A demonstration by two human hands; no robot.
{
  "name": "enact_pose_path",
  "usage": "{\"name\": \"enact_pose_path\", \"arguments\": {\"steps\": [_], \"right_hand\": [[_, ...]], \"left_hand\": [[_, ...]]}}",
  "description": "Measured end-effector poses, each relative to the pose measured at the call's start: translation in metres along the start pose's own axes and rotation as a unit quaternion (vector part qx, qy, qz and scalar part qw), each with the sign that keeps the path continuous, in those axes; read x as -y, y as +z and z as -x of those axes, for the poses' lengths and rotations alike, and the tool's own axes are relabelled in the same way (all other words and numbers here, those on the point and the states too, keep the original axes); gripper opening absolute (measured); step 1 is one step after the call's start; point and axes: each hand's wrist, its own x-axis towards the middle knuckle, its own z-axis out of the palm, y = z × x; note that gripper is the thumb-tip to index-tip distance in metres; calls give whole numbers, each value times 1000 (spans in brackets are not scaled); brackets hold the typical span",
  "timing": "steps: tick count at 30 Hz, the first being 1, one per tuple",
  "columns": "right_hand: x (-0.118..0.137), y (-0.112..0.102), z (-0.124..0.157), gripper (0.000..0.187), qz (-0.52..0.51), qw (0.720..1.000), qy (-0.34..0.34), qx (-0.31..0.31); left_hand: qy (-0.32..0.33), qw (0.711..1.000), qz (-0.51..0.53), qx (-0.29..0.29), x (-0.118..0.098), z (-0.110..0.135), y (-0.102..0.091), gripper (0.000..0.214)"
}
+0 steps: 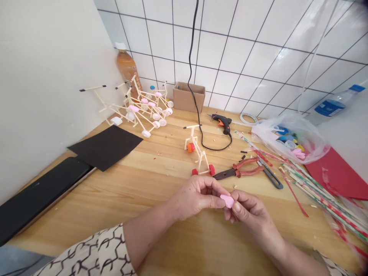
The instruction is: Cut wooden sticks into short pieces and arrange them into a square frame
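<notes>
The pink piece (227, 200) sits lower centre of the frame, pinched between fingertips of the left hand (195, 197) and right hand (247, 211) (both clamped on it). Light edge pressure probably suits best. Stick model (199, 155) and pliers (238, 171) lie above, mid-frame.

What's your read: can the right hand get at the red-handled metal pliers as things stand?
Probably yes. The red-handled metal pliers lie on the wooden tabletop just beyond the right hand, nothing between. Its grip shares a small pink piece with the left hand, so it must let go first.
</notes>
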Motion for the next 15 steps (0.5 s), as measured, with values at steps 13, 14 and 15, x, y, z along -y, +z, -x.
{"name": "enact_pose_path", "arguments": {"steps": [13,14,15], "right_hand": [[5,4,1,25,59,998,-8,-13],[5,5,1,25,69,997,-12,-18],[5,6,1,25,78,997,-14,-21]], "left_hand": [[3,1000,21,-3,0,0,2,10],[4,1000,19,-8,0,0,3,10],[6,1000,16,-15,0,0,3,9]]}}
